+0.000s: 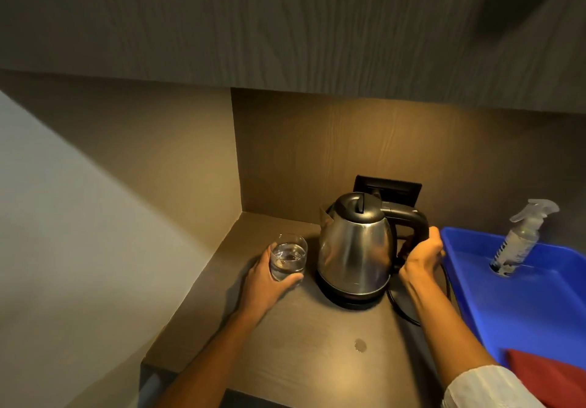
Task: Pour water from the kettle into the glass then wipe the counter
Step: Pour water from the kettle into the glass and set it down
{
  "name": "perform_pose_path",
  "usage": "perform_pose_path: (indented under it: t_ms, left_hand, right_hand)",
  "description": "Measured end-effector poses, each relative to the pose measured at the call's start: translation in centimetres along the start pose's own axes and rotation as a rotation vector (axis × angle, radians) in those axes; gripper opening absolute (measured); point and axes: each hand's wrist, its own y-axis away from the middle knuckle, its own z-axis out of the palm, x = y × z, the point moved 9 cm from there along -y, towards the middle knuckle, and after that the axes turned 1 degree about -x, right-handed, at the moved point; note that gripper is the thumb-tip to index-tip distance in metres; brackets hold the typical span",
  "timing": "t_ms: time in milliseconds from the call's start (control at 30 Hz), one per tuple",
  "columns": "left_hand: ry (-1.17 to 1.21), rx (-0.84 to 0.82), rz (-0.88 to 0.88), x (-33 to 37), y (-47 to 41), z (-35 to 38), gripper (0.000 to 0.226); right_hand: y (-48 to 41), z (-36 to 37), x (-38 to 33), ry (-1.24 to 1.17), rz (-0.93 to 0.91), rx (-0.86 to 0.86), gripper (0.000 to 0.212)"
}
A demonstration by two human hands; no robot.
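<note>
Stainless-steel kettle with black lid [355, 249] sits centre frame on its base; my right hand [423, 257] grips its handle, my left hand [269, 276] wraps the clear water-filled glass tumbler [288, 260] just left. I can't read the clear spray bottle [520, 242] label in the blue plastic tray [539, 306]; the red cloth [551, 376] is cut off lower right.

Left hand [268, 276] wrapped around glass [288, 261] of water on counter [304, 357]; right hand [423, 257] gripping handle of upright kettle [355, 249] on its base; small puddle [360, 345] nearby.
</note>
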Motion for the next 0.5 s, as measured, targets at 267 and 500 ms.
perform_pose_path:
  t_ms: [267, 500]
  left_hand:
    - [-0.004, 0.16, 0.002, 0.7, 2.1, -0.3, 0.105]
    - [-0.076, 0.428, 0.611, 9.9, 11.0, 1.2, 0.025]
  right_hand:
    - [0.3, -1.3, 0.6, 0.143, 0.001, -0.056, 0.032]
    - [3.1, -6.4, -5.7, 0.659, -0.387, -0.122, 0.008]
